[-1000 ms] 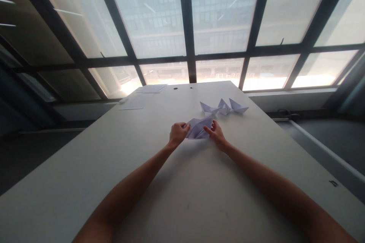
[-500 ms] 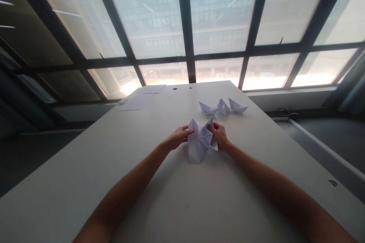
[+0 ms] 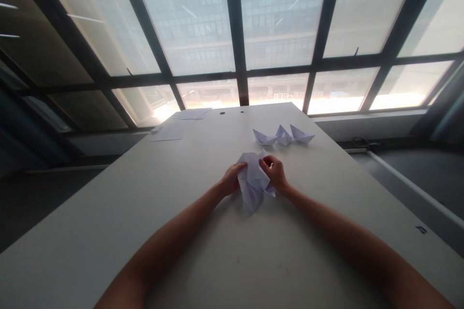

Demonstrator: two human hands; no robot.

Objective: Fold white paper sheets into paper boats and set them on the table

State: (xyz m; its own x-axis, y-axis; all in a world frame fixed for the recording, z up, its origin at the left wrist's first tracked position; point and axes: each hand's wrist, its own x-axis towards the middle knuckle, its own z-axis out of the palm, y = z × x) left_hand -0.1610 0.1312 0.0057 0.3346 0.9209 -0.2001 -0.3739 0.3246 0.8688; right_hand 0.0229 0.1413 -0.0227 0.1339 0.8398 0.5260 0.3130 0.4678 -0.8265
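Observation:
A creased, partly folded sheet of white paper (image 3: 253,178) is between my two hands, over the middle of the table. My left hand (image 3: 231,178) pinches its left edge, thumb on top and the other fingers behind. At the upper right edge, my right hand (image 3: 274,171) is closed on the paper with its fingers curled in. Loose flaps hang toward me at the lower end. Just beyond my right hand stand folded paper boats (image 3: 265,139), three in a row and close together.
The white table (image 3: 195,251) stretches away toward a large framed window. Flat sheets of paper (image 3: 167,132) lie at the far left. Dark round holes (image 3: 222,113) show near the far end. A small dark mark (image 3: 421,230) is by the right edge.
The folded paper has changed shape: its pointed flaps have been turned over and its lower end is more crumpled. My right hand has curled in tighter, and my left has shifted slightly lower.

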